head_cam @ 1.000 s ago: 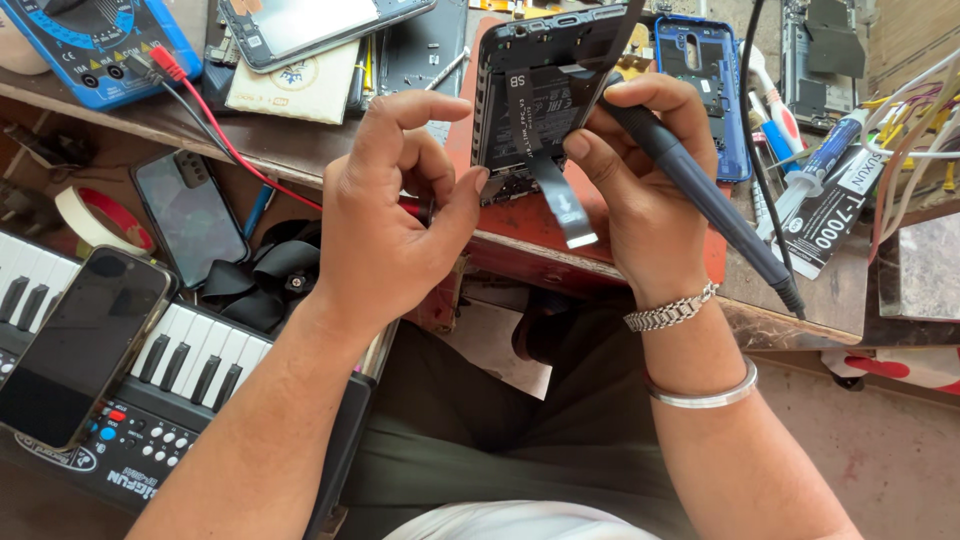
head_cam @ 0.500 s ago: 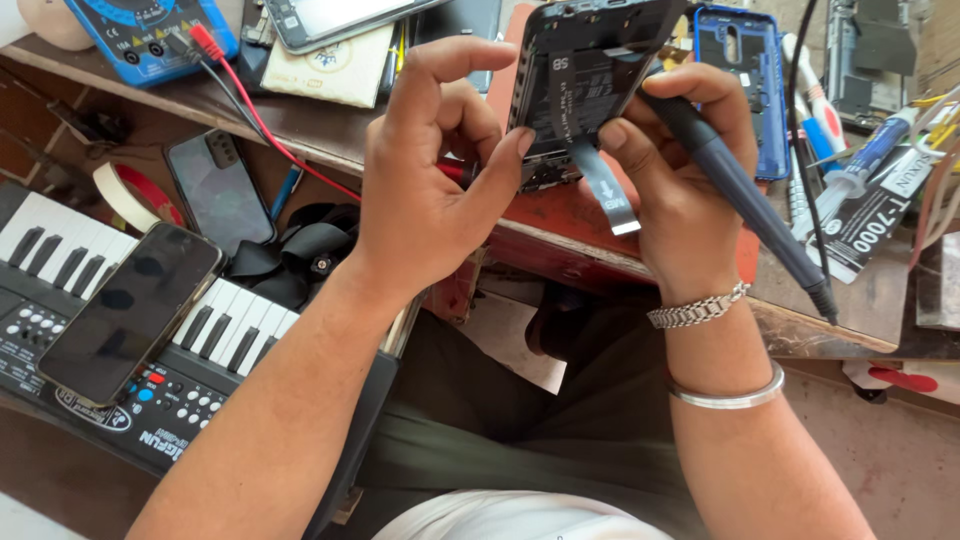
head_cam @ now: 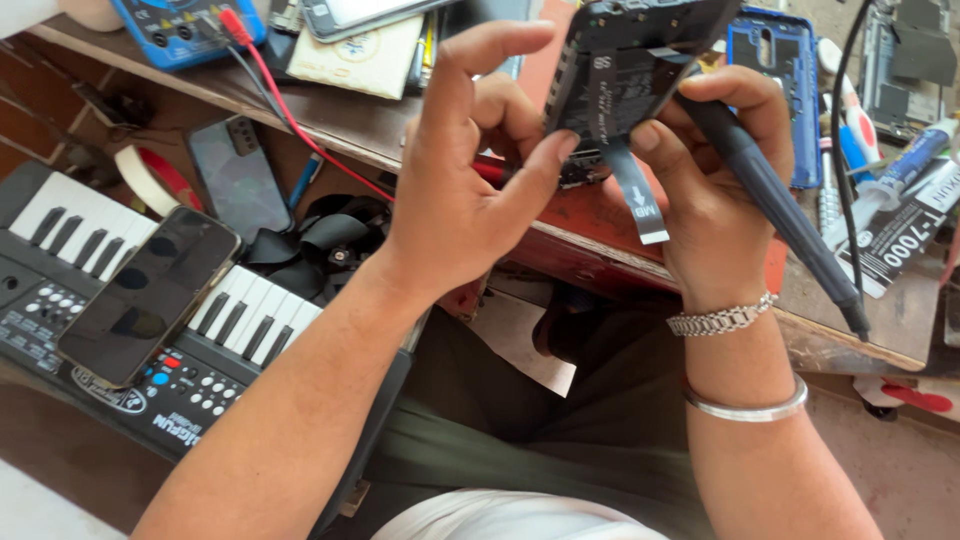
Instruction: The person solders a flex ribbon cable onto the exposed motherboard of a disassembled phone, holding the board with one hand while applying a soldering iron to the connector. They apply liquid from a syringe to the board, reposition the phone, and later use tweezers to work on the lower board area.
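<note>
Fingers [head_cam: 545,165] of both my hands pinch the opened phone [head_cam: 625,75], upper centre; light, fragile, best held by its edges.

Single head-mounted view, no second camera to overlap with. Looks steeply down and forward from above the person's lap, close in: both forearms fill the middle of frame. Near edge of the cluttered brown wooden counter [head_cam: 560,245] runs diagonally, upper left to lower right; its far side is cut off at the top. Small black electronic keyboard with white keys [head_cam: 90,300] sits lower left, below the counter edge.
</note>
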`<state>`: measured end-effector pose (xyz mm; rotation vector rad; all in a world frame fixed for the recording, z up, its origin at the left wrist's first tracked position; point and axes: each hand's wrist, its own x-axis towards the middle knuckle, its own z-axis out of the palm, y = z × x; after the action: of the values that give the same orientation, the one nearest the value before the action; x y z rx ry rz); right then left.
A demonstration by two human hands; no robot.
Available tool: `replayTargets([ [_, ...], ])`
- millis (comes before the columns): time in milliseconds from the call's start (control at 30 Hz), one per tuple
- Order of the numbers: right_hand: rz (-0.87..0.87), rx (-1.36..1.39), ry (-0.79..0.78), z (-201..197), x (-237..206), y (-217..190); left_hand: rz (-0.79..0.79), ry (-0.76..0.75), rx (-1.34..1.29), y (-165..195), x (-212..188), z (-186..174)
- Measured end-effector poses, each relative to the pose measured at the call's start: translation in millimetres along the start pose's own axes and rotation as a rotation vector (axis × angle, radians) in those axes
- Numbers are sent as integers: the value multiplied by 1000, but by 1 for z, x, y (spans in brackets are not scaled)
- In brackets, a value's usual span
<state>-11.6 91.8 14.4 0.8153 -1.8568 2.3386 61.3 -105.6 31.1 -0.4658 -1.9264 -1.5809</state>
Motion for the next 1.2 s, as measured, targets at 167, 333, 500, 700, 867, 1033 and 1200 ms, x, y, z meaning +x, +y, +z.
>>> replayTargets([
  [167, -30, 34, -52, 4, 0, -5, -7, 25, 74, -2, 0, -7],
  [333, -36, 15, -10, -1, 4, -9, -9, 43, 253, 8, 15, -1],
  [500, -38, 63, -9, -9, 8, -14, 6, 25, 300, 29, 33, 7],
  [700, -21, 59, 30, -18, 12, -40, -9, -14, 263, 54, 48, 16],
  [867, 65, 135, 163, -30, 16, -75, -409, 25, 266, 57, 59, 24],
  [1033, 116, -49, 261, -71, 54, -109, -568, 51, 11, 43, 73, 29],
  [1200, 79, -259, 219, -115, 97, -135, -745, 12, -172, 33, 75, 46],
])
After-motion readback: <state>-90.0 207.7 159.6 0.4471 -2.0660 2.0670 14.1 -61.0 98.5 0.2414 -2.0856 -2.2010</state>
